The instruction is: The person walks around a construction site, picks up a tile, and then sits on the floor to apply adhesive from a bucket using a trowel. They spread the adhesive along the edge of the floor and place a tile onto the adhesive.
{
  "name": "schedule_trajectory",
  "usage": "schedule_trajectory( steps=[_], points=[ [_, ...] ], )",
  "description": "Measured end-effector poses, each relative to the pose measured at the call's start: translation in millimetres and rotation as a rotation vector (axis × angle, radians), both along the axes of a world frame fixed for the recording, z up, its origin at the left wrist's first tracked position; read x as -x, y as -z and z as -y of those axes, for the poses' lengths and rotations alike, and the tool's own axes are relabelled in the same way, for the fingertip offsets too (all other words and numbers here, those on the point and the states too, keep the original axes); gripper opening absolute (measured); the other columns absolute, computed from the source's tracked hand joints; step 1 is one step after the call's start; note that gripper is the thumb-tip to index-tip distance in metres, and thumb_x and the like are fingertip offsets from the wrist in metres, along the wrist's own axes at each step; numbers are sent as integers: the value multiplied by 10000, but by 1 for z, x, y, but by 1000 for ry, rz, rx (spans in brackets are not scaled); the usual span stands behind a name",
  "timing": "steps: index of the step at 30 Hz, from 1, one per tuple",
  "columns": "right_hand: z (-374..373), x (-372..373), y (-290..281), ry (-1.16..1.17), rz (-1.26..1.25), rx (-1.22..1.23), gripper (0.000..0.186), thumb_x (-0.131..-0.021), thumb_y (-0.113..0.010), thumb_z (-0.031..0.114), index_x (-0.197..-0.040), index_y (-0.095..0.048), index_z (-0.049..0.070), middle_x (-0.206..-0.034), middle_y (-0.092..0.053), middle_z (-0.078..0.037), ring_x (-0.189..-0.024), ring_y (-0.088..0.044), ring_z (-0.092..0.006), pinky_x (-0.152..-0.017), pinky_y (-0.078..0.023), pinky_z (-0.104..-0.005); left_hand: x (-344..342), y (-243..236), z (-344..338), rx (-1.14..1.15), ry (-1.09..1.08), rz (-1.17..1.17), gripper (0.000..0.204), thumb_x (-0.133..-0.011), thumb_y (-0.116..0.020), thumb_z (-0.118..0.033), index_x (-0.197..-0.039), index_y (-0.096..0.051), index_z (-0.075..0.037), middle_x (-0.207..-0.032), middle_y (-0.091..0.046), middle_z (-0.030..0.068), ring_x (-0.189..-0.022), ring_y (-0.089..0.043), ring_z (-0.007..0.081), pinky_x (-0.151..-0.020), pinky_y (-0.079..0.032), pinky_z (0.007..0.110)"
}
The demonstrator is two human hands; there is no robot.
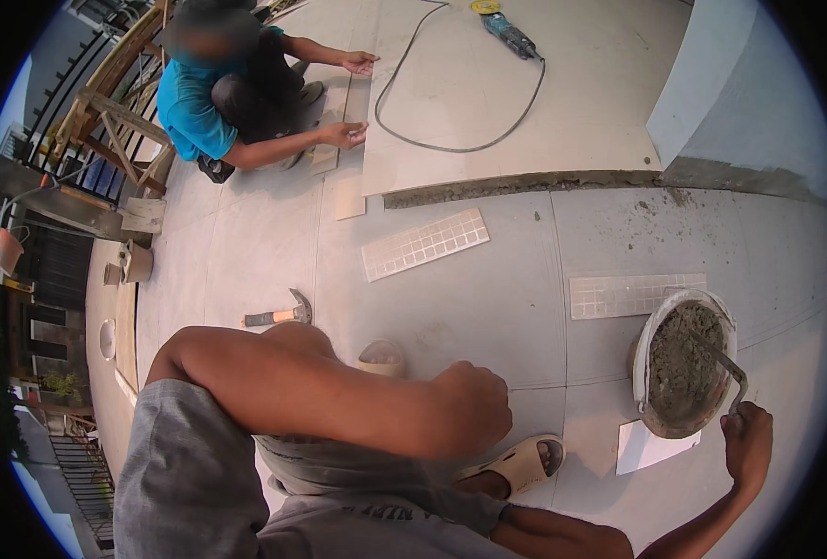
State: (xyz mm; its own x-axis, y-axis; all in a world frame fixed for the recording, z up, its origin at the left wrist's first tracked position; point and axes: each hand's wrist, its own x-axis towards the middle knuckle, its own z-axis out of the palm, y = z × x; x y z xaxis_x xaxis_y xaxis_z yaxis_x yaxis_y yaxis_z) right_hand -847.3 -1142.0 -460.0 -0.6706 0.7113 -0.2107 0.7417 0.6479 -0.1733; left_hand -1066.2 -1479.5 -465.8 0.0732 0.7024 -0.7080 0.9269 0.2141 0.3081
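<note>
1. Trowel (728, 365), its handle clamped in my right hand (749, 443): my fingers wrap round it, with no gap that I can see. The bent metal neck reaches over to the mortar (679, 377), where the blade is mostly hidden, so I cannot tell whether it carries a load.
2. That mortar, grey and lumpy, sits in the bucket (645, 354) on my right. I judge it mixed enough to work with; a good amount remains in there, unspread.
3. My left hand (474, 410) is curled into a fist in front of my body, fingers together. Whether anything is inside it, I cannot tell.
4. Just beyond the bucket lies a gridded tile strip (609, 298), partly behind the rim; another gridded strip (427, 244) lies askew farther left. Both look loose on the floor (516, 307), not bedded, as I judge.
5. A white piece (651, 449) lies at the bucket's near side, and a hammer (278, 315) rests well to my left.
6. Farther out, the raised slab (600, 121) is laid, but its front edge shows a rough grey band, which I judge unfinished. A co-worker's hands (346, 135) are at its left edge; a grinder (511, 37) lies on top.
</note>
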Motion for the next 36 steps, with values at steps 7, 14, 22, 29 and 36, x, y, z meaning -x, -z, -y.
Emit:
schedule_trajectory(
  steps=[7, 14, 22, 29, 36],
  points=[
    [12, 24, -5, -140, 23, -115, 205, -761, -671, 56, -815, -530, -81, -764, -510, -254, -726, -450, -381, -705, -411, -456, 18, -22, 31, -101, -55, 80, 213, -850, -620, -174, -989, -679, -25, -1043, -638, 164, -956, -658, 270, -766, -543, 363],
    [36, 60, -26, -51, 251, -106, 259, -786, -710, 95, -996, -645, -41, -979, -637, -244, -977, -580, -427, -864, -468, -459, 33, -25, 44, -61, -37, 233, 240, -870, -622, -213, -989, -678, -13, -1053, -646, 177, -964, -654, 307, -784, -534, 382],
    [61, 85, -32, -147, 94, -131, 193, -732, -716, 84, -793, -615, -69, -769, -612, -282, -784, -606, -480, -693, -482, -474, 34, -34, 54, -110, -60, 244, 272, -857, -644, -233, -1004, -667, -5, -1055, -642, 174, -998, -644, 310, -816, -523, 403],
    [54, 76, -30, -145, 80, -148, 199, -736, -720, 103, -824, -636, -55, -800, -632, -280, -830, -616, -473, -733, -486, -497, 35, -36, 45, -177, -57, 200, 235, -843, -642, -165, -1006, -656, 3, -1066, -639, 171, -994, -646, 315, -832, -527, 411],
    [45, 60, -27, -137, 56, -141, 211, -741, -732, 119, -820, -637, -52, -798, -632, -278, -825, -616, -475, -730, -488, -503, 28, -33, 29, -182, -21, 187, 240, -851, -638, -155, -1026, -646, 9, -1064, -646, 182, -999, -654, 324, -841, -538, 414]
  ],
)
